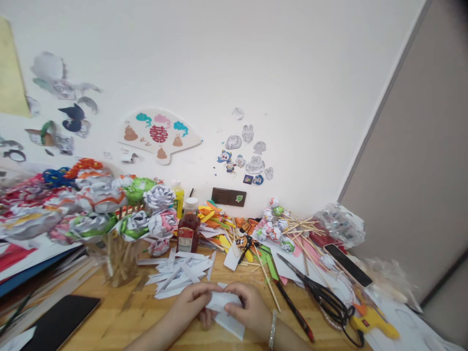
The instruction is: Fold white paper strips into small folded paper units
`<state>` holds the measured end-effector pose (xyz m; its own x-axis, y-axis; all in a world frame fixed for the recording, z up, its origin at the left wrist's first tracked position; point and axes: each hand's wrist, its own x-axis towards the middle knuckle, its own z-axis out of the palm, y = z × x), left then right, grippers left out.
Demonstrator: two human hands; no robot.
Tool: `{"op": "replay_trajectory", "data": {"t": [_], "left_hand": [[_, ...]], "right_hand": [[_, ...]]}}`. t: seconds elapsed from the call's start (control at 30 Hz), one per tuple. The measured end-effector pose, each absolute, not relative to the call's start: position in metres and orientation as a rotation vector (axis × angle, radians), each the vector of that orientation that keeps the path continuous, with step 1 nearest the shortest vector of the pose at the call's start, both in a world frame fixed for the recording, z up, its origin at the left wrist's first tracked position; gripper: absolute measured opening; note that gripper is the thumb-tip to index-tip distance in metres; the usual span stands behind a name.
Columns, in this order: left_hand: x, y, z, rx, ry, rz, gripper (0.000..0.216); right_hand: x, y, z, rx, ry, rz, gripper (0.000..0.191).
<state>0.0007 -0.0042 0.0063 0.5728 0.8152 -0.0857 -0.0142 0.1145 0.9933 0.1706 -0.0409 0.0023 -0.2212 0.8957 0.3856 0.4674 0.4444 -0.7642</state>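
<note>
Near the front middle of the table, my left hand [199, 301] and my right hand [249, 306] pinch a piece of white paper [219, 301] between them. Its upper part is bent toward me, with the fingers of both hands curled round its edges and both thumbs on top. Below the hands, a white paper flap [231, 325] reaches toward me; whether it belongs to the same piece I cannot tell. Just beyond lies a loose pile of white paper strips [183, 273]. A bracelet circles my right wrist.
Paper flowers on sticks stand in a clear container [119, 263] at left. A red-brown bottle [188, 226] is behind the strips. To the right lie black scissors [325, 297], a red-black pen [294, 309], a yellow glue gun [376, 321] and a phone [348, 265]. A black tablet-like slab [62, 321] lies front left.
</note>
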Motion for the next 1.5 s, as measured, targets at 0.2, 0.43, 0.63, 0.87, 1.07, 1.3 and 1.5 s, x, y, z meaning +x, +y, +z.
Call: {"op": "replay_trajectory", "data": {"t": [0.2, 0.43, 0.63, 0.87, 1.07, 1.3, 1.5], "left_hand": [[0.002, -0.007, 0.008, 1.364, 0.752, 0.697, 0.039], [0.003, -0.005, 0.004, 1.397, 0.744, 0.700, 0.043], [0.001, 0.002, 0.003, 1.312, 0.797, 0.745, 0.039], [0.000, 0.002, 0.001, 1.345, 0.770, 0.723, 0.041], [-0.002, 0.002, 0.008, 1.263, 0.793, 0.741, 0.044], [-0.003, 0.000, 0.016, 1.206, 0.796, 0.730, 0.034], [-0.003, -0.001, 0.015, 1.211, 0.732, 0.729, 0.033]], "right_hand": [[0.170, -0.042, 0.005, -1.208, -1.762, 0.678, 0.020], [0.170, -0.038, 0.001, -1.162, -1.666, 0.805, 0.016], [0.172, -0.030, -0.016, -1.088, -1.519, 0.997, 0.021], [0.171, -0.033, -0.012, -1.079, -1.524, 1.038, 0.026], [0.170, -0.031, -0.008, -1.014, -1.438, 1.116, 0.031], [0.169, -0.028, -0.009, -0.950, -1.297, 1.194, 0.026], [0.168, -0.027, -0.012, -0.941, -1.276, 1.168, 0.023]]}}
